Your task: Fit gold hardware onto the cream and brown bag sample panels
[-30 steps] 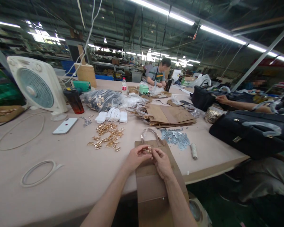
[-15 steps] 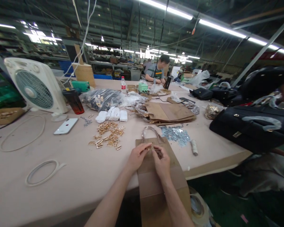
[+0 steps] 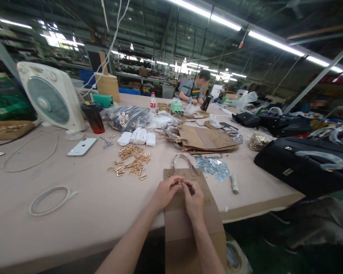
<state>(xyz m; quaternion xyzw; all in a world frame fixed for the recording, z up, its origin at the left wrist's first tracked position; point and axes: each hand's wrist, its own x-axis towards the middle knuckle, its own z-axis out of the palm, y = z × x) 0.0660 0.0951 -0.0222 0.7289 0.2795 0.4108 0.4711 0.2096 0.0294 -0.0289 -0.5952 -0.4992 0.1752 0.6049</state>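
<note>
A brown bag panel (image 3: 193,228) with a plastic-wrapped handle (image 3: 183,158) lies over the table's front edge. Above its upper part my left hand (image 3: 166,191) pinches a small gold metal piece (image 3: 179,182). Close beside it, my right hand (image 3: 193,198) has thumb and fingers pressed together at the same piece; whether it holds anything more is too small to tell. Loose gold fittings (image 3: 134,160) are spread to the left of the handle. Thin grey metal plates (image 3: 214,167) lie in a pile to its right.
Stacked brown panels (image 3: 205,137) lie behind the handle. A thread spool (image 3: 234,183) and black bag (image 3: 305,163) are at right. On the left are a tape roll (image 3: 50,200), phone (image 3: 82,147), dark cup (image 3: 93,118) and fan (image 3: 50,97). Across the table sits a person (image 3: 194,88).
The view has shifted slightly, so the scene lies a little differently in the picture. My hands stay together over the panel, with the gold piece now showing more clearly between the fingertips.
</note>
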